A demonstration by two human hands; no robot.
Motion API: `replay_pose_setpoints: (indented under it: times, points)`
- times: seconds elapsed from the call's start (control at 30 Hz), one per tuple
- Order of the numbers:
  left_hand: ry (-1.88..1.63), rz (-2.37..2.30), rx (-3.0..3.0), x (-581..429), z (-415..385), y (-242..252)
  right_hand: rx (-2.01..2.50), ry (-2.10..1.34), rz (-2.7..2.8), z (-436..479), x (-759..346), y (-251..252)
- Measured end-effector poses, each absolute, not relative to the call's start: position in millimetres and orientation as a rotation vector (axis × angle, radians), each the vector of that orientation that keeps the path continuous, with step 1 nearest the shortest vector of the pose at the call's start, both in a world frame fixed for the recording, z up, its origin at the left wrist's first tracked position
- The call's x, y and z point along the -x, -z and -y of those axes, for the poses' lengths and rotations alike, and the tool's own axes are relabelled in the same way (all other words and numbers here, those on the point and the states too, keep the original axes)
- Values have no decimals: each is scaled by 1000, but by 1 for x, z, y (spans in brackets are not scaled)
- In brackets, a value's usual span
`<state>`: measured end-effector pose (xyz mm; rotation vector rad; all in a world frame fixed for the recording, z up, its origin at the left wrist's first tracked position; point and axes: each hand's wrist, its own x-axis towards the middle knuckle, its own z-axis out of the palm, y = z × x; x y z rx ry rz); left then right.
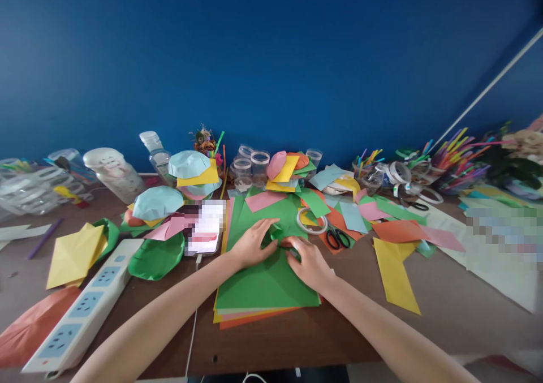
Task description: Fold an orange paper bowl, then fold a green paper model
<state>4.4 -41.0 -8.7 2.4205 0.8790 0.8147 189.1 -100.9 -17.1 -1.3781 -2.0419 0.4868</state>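
Note:
My left hand [254, 244] and my right hand [307, 260] meet over a stack of coloured paper [267, 287] with a green sheet on top. Between them is a small folded green paper piece [276, 232]. The left fingers curve around its left side, thumb beneath. My right fingertips press at its right edge. A roll of white tape [311, 231] lies just beyond my right hand, with black-handled scissors [337, 237] beside it.
A white power strip [87, 304] and a phone [207, 227] with a cable are on the left. Crumpled green paper [158, 257] lies between them. Yellow paper strips [396, 272] are on the right. Clear cups [259, 169] stand by the blue wall.

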Motion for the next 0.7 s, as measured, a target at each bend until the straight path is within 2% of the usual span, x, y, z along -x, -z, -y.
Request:
replay_pose_setpoints:
  times: [0.4,0.7]
  points:
    - [-871,-1189,-2408,-24,43,15,1388,-404,2142,106,-190,17]
    - [-824,-1229,-2415,-25,46,11,1402,-246,2244,118,-187,20]
